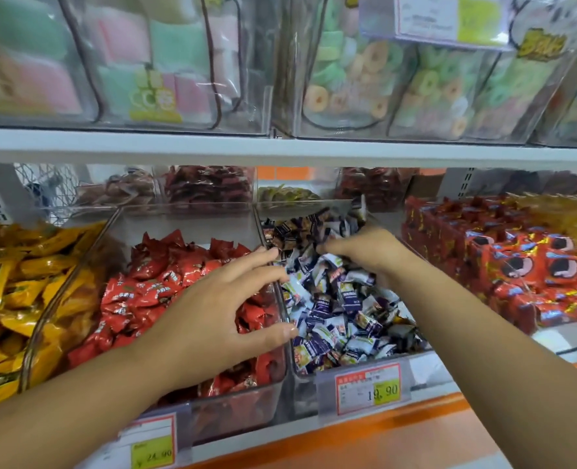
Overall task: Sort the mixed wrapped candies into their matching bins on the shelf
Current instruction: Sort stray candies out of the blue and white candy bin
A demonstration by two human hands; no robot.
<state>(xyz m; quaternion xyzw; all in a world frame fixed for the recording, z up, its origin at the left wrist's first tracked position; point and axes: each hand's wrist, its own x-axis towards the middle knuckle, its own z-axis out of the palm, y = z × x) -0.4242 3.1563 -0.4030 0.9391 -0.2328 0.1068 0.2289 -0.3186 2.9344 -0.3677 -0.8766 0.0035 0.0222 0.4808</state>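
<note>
Head view: at the far left a clear bin brims with yellow packets (6, 282), flat, glossy foil pillows. Next comes the heap of red candies (138, 292), small wrappers with crimped ends, crinkled and shiny, banked against a curved transparent plastic wall. The left hand (219, 299) hovers over that heap, fingers spread and nearly straight, holding nothing that shows. Its fingertips are at the thin clear divider (290, 358) shared with the neighbouring bin. That bin holds the purple-and-white candies (341, 309), a loose, slippery jumble of little pillow wraps with a darker brown piece (402, 332) lying among them. The right hand (358, 247) reaches deeper into it, fingers bent down among the wrappers; whether it has pinched one I cannot tell. The step looks like picking strays out of this pile. It would go best by combing the top layer lightly, pinching one odd wrapper by its crimped end, and lifting it over the divider rather than dragging it, since foil this slick likely slides and buries itself. At the right stand red packs (524, 265) printed with cartoon eyes, boxier and stiffer.
</note>
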